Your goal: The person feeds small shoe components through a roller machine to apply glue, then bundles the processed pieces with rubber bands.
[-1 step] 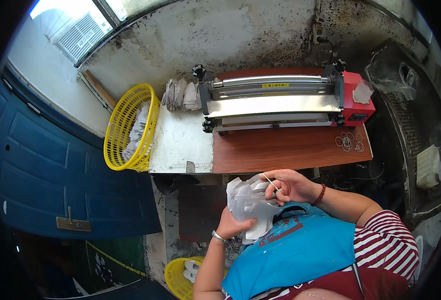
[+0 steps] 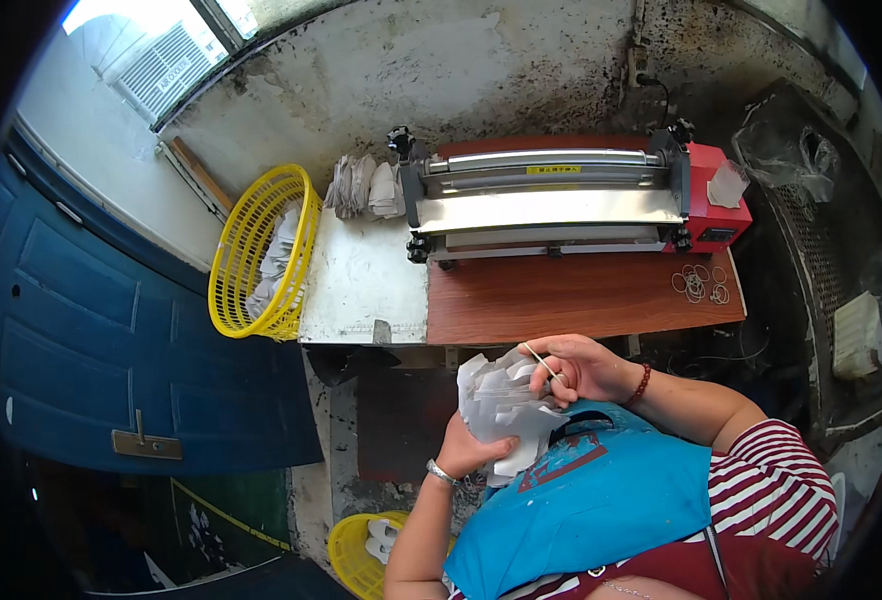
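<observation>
My left hand [image 2: 473, 447] grips a thick bundle of white cut pieces [image 2: 506, 405], thumb across the front and the other fingers hidden behind. The pieces are layered and fanned unevenly; paper or cloth, I cannot tell. At the bundle's upper right, my right hand [image 2: 583, 368] is closed with a pale rubber band [image 2: 543, 362] stretched between its fingers. The band looks taut, close beside the bundle. Both hands are in front of my blue apron [image 2: 591, 490], below the table's front edge.
A red-ended roller machine [image 2: 551, 205] stands on the brown tabletop [image 2: 561, 300], with loose rubber bands [image 2: 701, 285] at right. Left of it are white bundles [image 2: 363, 188] and a yellow basket [image 2: 223, 290] of white pieces. Another yellow basket [image 2: 353, 560] sits low.
</observation>
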Available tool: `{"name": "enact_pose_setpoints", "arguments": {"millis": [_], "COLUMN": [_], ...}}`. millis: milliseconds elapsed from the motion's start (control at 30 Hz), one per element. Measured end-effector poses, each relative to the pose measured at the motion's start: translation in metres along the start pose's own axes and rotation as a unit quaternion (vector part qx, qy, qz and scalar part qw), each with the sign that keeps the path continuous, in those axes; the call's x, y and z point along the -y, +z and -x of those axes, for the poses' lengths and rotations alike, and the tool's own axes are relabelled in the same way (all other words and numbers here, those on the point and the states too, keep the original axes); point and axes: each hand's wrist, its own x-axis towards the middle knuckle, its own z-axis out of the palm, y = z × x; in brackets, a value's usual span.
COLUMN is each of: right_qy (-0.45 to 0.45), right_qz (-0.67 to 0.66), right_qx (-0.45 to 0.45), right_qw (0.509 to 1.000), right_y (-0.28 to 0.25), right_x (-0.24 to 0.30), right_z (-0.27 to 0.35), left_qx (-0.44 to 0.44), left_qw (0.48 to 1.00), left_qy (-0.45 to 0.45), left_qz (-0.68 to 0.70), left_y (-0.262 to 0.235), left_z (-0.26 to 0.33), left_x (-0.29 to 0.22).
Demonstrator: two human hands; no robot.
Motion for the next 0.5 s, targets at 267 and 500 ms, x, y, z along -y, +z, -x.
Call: {"name": "enact_pose_setpoints", "arguments": {"millis": [267,500], "right_qy": [0.074,0.113], "right_qz": [0.109,0.229], "right_qx": [0.088,0.075], "right_qw": [0.987,0.964], "right_y": [0.007,0.036], "right_x": [0.018,0.021], "right_z": [-0.037,-0.053], "left_qx": [0.007,0.012], "left_qw": [0.987,0.977], "left_qy": [-0.013,-0.005], "left_qz": [-0.163,-0.213], "left_y": [0.009,0.008], "left_z": [0.014,0.019], "left_x": [-0.030,-0.035]}}
